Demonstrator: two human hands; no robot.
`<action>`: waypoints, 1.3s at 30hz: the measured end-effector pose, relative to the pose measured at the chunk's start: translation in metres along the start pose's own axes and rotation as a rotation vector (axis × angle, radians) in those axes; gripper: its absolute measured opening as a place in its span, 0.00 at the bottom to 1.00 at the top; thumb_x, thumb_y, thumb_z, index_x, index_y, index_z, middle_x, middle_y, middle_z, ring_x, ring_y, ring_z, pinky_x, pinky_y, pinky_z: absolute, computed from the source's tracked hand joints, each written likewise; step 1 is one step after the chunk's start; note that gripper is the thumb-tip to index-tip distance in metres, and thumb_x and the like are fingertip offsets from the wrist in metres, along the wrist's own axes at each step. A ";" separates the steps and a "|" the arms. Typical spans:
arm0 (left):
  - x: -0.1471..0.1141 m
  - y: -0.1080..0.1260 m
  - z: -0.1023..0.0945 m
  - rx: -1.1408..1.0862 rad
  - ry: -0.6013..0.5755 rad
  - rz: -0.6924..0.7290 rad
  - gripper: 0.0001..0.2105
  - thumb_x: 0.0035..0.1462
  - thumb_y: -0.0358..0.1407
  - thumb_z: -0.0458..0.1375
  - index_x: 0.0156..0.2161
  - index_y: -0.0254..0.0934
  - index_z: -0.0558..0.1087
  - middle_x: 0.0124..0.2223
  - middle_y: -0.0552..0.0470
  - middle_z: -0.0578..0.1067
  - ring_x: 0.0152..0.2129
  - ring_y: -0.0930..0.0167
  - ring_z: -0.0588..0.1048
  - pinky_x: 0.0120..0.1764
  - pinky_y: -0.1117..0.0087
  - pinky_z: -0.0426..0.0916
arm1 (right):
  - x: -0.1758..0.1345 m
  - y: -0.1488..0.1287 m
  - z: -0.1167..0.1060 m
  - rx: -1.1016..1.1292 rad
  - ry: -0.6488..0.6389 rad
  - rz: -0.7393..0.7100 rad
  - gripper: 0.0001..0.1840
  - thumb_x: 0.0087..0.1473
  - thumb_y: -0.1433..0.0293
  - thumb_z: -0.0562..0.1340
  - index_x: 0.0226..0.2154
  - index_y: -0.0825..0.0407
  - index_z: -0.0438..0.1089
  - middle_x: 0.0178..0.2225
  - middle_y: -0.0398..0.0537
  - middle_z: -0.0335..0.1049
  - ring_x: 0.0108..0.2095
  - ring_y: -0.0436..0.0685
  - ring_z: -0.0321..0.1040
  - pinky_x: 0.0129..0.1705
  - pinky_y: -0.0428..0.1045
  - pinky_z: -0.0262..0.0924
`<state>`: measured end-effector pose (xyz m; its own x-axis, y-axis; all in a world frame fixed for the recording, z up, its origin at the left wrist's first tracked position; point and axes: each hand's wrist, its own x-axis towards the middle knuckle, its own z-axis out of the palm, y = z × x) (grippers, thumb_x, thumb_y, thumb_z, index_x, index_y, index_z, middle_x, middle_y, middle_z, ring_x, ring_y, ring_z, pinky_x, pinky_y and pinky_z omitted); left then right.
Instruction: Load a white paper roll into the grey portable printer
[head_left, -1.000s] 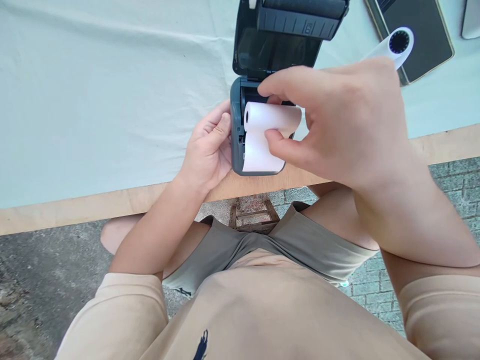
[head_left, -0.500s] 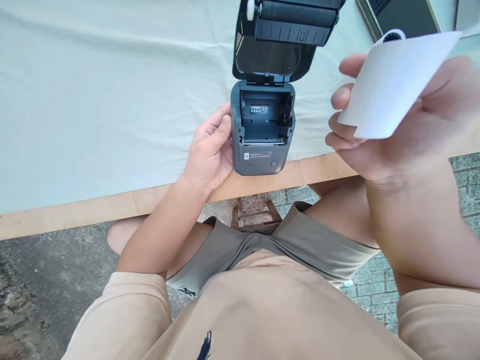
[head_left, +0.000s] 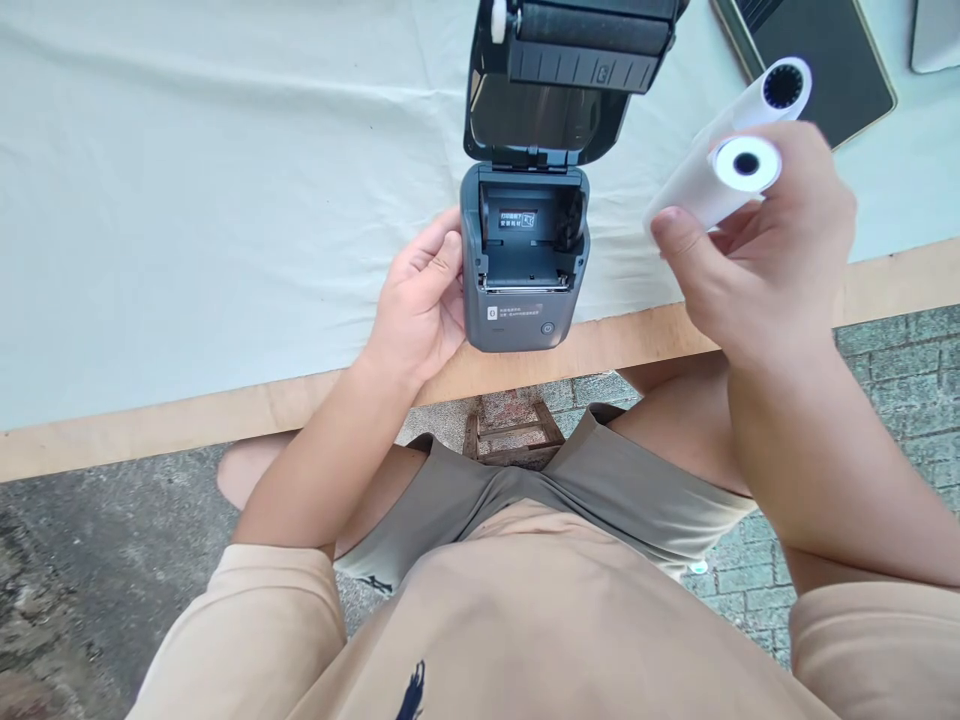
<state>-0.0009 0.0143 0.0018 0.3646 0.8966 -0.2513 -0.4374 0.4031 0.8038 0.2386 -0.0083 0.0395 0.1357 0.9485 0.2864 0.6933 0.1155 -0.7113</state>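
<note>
A small dark grey label printer point(head_left: 525, 310) stands near the table's front edge, its lid point(head_left: 551, 120) raised and its paper bay bare inside. My left hand point(head_left: 424, 290) grips the printer's left side, thumb along the edge. Out to the right, my right hand point(head_left: 772, 240) is closed round a white paper roll point(head_left: 694, 190), with its round end and dark core hole facing up toward me. Just behind that hand, a second white roll point(head_left: 750, 100) with a black toothed core shows, partly hidden by the held one.
A dark flat device point(head_left: 832, 70) with a light rim lies at the back right, with a pale object's corner point(head_left: 937, 40) beyond it. Pale cloth point(head_left: 225, 200) covers the table up to a bare wooden front edge point(head_left: 300, 395). My legs are under it.
My right hand has turned over and moved slightly left, so the roll's end now shows instead of its loose white sheet. My left hand and the printer have stayed put.
</note>
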 end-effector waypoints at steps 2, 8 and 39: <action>0.000 0.000 -0.001 0.010 -0.030 -0.006 0.12 0.65 0.39 0.51 0.48 0.40 0.74 0.51 0.49 0.78 0.56 0.61 0.75 0.58 0.57 0.72 | 0.005 -0.004 -0.002 -0.165 -0.008 -0.035 0.18 0.45 0.64 0.68 0.40 0.48 0.69 0.41 0.49 0.69 0.42 0.54 0.68 0.26 0.44 0.59; 0.001 -0.001 -0.002 -0.007 -0.032 0.013 0.14 0.67 0.35 0.47 0.48 0.39 0.74 0.48 0.52 0.80 0.55 0.64 0.76 0.59 0.57 0.71 | 0.025 -0.018 0.014 -0.380 -0.169 -0.057 0.17 0.47 0.68 0.65 0.42 0.49 0.66 0.45 0.48 0.70 0.43 0.55 0.68 0.36 0.50 0.65; 0.000 0.000 0.000 -0.010 0.012 0.002 0.13 0.67 0.33 0.47 0.44 0.40 0.75 0.39 0.56 0.80 0.50 0.68 0.79 0.55 0.63 0.75 | 0.053 0.049 0.002 -0.570 0.248 -0.218 0.28 0.36 0.72 0.62 0.44 0.60 0.62 0.45 0.63 0.62 0.47 0.61 0.59 0.52 0.56 0.56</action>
<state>-0.0010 0.0143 0.0020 0.3542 0.8994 -0.2561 -0.4462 0.4032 0.7990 0.2783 0.0478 0.0187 0.0619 0.8170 0.5732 0.9804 0.0577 -0.1882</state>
